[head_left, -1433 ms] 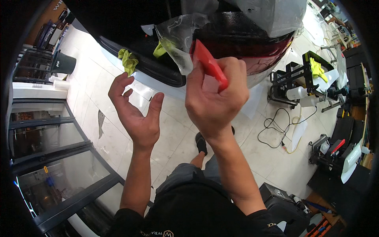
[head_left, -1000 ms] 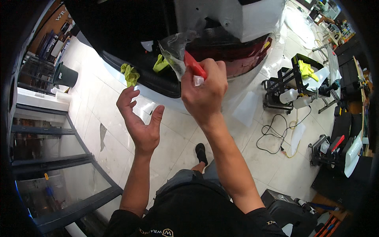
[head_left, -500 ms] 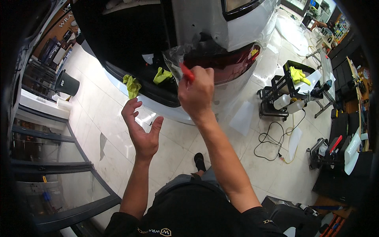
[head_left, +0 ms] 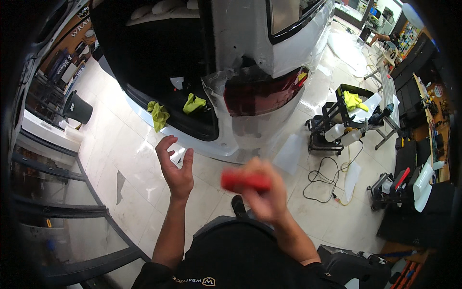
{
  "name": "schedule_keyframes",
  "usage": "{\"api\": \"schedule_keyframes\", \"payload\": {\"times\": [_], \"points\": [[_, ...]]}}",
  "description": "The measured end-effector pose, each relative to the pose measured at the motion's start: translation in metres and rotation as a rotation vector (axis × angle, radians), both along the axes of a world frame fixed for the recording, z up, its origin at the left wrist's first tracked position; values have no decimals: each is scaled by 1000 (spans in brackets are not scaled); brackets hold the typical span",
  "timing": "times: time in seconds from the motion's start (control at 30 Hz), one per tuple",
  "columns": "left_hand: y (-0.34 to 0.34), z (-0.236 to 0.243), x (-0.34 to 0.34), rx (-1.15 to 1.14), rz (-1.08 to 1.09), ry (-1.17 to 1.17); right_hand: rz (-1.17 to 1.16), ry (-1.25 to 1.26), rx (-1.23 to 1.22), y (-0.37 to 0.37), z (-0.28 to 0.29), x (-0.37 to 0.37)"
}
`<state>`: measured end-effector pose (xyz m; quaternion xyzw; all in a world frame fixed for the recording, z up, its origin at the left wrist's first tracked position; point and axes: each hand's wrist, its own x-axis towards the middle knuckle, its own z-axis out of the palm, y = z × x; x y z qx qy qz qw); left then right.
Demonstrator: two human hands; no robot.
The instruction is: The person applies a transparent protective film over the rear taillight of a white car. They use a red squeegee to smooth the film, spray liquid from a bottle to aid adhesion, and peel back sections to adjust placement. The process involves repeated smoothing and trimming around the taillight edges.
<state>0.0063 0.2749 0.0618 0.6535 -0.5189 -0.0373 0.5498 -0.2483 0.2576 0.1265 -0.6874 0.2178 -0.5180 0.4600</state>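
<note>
In front of me stands the rear corner of a white car (head_left: 243,137) with its tailgate open. Clear film (head_left: 211,84) hangs with a wrinkled edge beside the red tail light (head_left: 260,94). My right hand (head_left: 264,192), smeared by motion, is closed round a red squeegee (head_left: 245,180), held low in front of my body and apart from the car. My left hand (head_left: 175,166) is raised below the bumper with its fingers apart and nothing in them. Two yellow-green cloths, one on the bumper edge (head_left: 158,115) and another on the trunk sill (head_left: 194,103), lie ahead of it.
At the right stands a black cart (head_left: 332,123) with spray bottles and another yellow-green cloth (head_left: 353,100). A black cable (head_left: 320,180) coils on the tiled floor near pieces of white sheet (head_left: 291,154). A dark bucket (head_left: 78,107) and glass-panelled frames (head_left: 72,192) are at the left.
My right hand has drawn back from the tail light toward my body with the red squeegee. My left hand stays open and nearly in place. The view has shifted slightly.
</note>
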Motion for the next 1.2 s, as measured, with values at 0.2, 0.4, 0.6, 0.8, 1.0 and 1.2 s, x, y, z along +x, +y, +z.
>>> {"api": "schedule_keyframes", "payload": {"times": [0.2,0.4,0.6,0.8,1.0,1.2], "points": [[-3,-53,18,157,-76,215,162,-100,-596,29,126,-38],[-6,-224,-15,777,-252,-68,-52,-134,-703,13,132,-92],[74,-330,-117,1308,-471,-174,-217,-79,-461,-35,119,-201],[76,-367,-174,1420,-350,173,-357,280,-197,-218,-39,-397],[21,-302,-238,1310,-177,197,-1173,575,774,-346,-387,-623],[22,-256,-260,1338,-66,197,-838,1018,681,-406,-438,-623]]}}
